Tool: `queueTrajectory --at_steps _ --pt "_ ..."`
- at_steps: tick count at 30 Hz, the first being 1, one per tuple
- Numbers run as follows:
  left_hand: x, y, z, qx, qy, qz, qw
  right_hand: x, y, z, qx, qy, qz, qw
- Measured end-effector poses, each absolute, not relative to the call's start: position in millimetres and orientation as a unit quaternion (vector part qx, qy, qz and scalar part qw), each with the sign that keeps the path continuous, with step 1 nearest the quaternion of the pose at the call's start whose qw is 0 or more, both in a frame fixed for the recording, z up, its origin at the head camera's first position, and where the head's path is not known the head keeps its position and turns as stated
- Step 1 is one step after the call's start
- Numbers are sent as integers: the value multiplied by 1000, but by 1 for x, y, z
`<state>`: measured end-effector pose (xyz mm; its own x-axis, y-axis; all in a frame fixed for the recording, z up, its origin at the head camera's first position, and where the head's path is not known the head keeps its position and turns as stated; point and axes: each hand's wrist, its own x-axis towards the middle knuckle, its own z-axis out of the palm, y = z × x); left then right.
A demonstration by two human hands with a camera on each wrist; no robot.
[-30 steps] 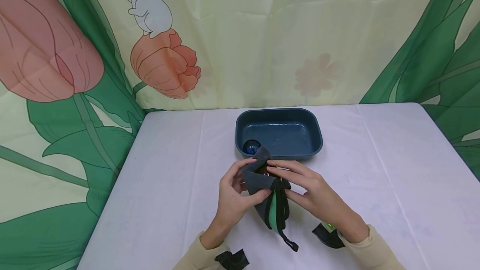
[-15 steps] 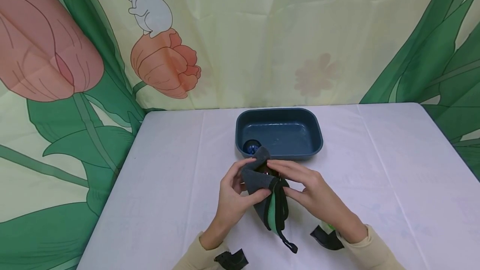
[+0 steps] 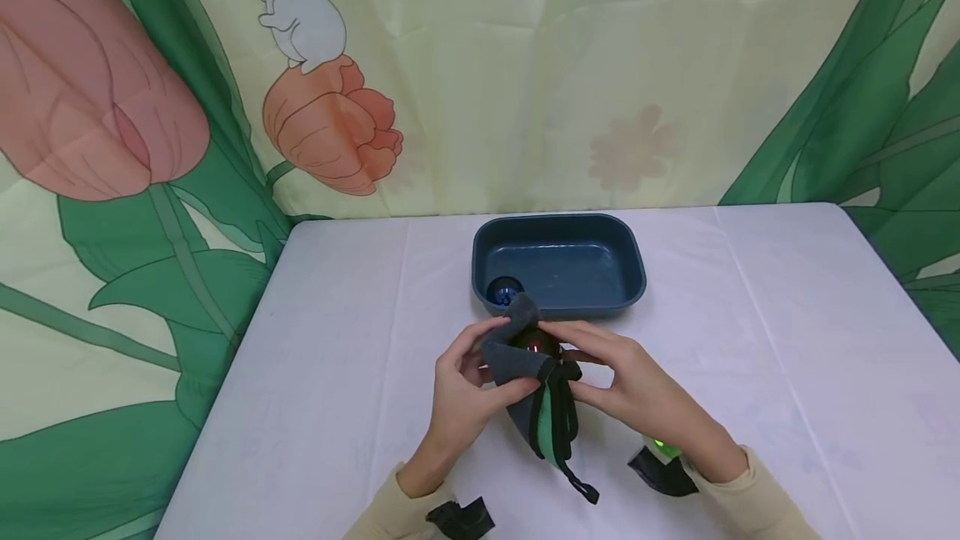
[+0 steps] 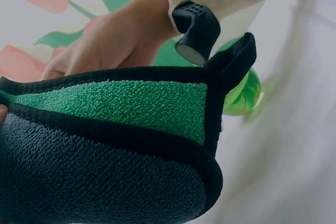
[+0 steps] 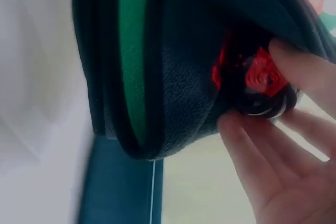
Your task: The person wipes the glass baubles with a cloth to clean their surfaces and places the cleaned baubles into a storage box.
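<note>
A folded cloth, blue-grey on one face and green on the other with black edging and a loop, is held up between both hands. My left hand grips its left side, thumb in front. In the right wrist view, a clear red ball with a dark lower part sits inside the fold. My right hand holds this ball with thumb and fingertips at the cloth's opening. Part of the ball is hidden by cloth. Behind the cloth, a blue ball lies in the front left corner of a dark blue tray.
A white cloth covers the table, and a printed curtain hangs behind it. In the left wrist view, a green ball shows beyond the cloth's loop. Black wrist mounts hang below both forearms.
The right fingers have shifted slightly at the opening, and more of the red ball shows in the fold. The left hand, cloth and tray stay nearly in place.
</note>
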<state>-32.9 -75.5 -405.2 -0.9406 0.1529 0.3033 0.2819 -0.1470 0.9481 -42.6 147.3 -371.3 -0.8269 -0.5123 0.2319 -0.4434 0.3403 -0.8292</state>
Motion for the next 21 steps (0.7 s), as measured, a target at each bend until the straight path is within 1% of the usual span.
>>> queueTrajectory --at_steps 2,6,8,21 --pt "-33 -75 -405 -164 -653 -738 40 -42 148 -371 -301 821 -484 19" --pt "-33 -75 -405 -158 -657 -736 36 -41 150 -372 -338 825 -452 -34" --pt "-33 -75 -406 -155 -658 -736 35 -40 150 -373 -350 827 -437 -52" --pt "-34 -72 -409 -159 -658 -735 35 -41 150 -379 -351 823 -441 -77"
